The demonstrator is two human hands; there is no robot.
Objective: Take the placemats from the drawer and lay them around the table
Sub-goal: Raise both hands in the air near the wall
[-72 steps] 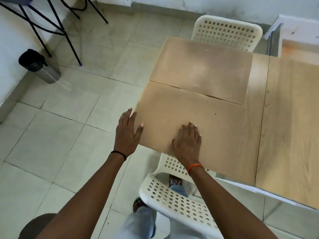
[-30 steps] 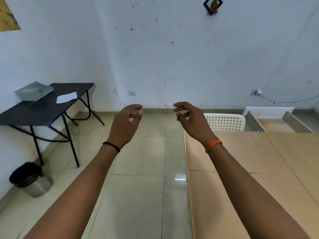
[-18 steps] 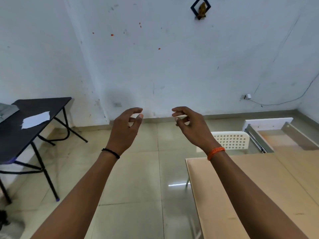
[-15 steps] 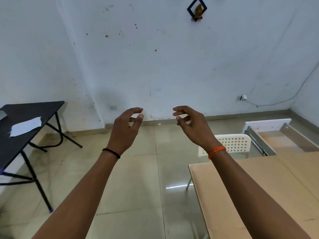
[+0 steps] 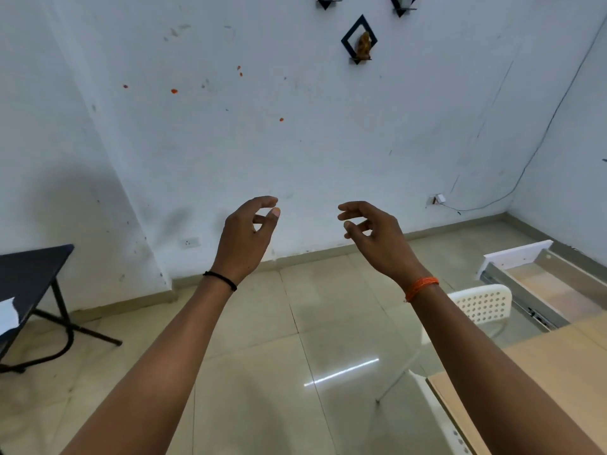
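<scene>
The view is tilting higher up the scuffed white wall than before. Loosely curled fingers (image 5: 348, 215) are holding nothing; left hand (image 5: 244, 238) and right hand (image 5: 376, 239) are hovering above glossy tiles. The smooth tan placemat (image 5: 538, 382) is lying flat on the table, the open drawer (image 5: 542, 284) beyond.

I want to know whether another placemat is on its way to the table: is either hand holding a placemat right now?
No, the left hand and right hand are both raised in the air with loosely curled fingers and hold nothing.

Even, fairly bright indoor light, streak of glare on the floor tiles (image 5: 341, 372), soft shadow on wall (image 5: 75, 205), wide-angle bending at edges, slight softness overall
</scene>
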